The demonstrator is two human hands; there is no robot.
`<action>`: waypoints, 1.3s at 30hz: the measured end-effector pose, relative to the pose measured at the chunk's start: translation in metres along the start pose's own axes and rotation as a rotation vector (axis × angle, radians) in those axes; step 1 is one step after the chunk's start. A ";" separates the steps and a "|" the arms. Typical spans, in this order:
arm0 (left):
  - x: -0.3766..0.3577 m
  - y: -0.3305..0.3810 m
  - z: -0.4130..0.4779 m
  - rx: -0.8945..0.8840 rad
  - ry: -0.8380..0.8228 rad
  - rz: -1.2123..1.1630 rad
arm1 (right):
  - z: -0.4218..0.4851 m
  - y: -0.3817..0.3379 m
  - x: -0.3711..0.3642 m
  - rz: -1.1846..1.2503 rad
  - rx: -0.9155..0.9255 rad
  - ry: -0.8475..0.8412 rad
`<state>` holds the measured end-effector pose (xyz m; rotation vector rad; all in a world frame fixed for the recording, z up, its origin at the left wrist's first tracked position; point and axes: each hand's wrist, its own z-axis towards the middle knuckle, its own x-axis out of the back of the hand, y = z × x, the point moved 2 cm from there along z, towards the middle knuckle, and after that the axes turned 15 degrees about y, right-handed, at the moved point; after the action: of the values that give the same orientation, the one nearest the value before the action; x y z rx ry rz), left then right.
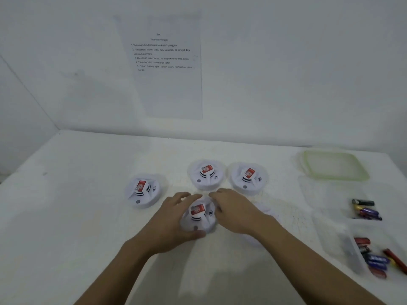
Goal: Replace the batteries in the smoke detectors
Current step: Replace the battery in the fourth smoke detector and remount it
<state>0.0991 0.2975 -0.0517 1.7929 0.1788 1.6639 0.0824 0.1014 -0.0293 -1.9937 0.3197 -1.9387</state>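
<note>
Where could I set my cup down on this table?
Widest bare patch: table left of the left detector. A strip runs between the back detectors and the wall. Crowded: the centre, where the left hand and right hand hold the near detector, and the right edge with lid and batteries.

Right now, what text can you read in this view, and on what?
Sheet on the wall: "1. Buka penutup kompartmen bateri penggera"; other lines too blurred to trust.
Red sticker on each smoke detector: print too blurred.
Batteries: labels too blurred.
</note>
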 end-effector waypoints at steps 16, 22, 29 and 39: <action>0.028 0.039 -0.016 -0.083 0.135 -0.290 | -0.022 -0.012 0.029 0.707 -0.246 0.299; 0.039 0.082 -0.017 -0.036 0.174 -0.526 | -0.056 -0.002 0.061 1.209 -0.295 0.348; 0.029 0.126 -0.004 -0.056 0.157 -0.572 | -0.078 0.023 0.080 1.205 -0.237 0.391; 0.000 0.186 0.000 -0.066 -0.003 -0.728 | -0.098 0.069 0.112 0.977 -0.247 0.558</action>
<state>0.0368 0.1557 0.0509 1.4307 0.6774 1.1229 -0.0054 -0.0144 0.0474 -0.9772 1.4095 -1.7275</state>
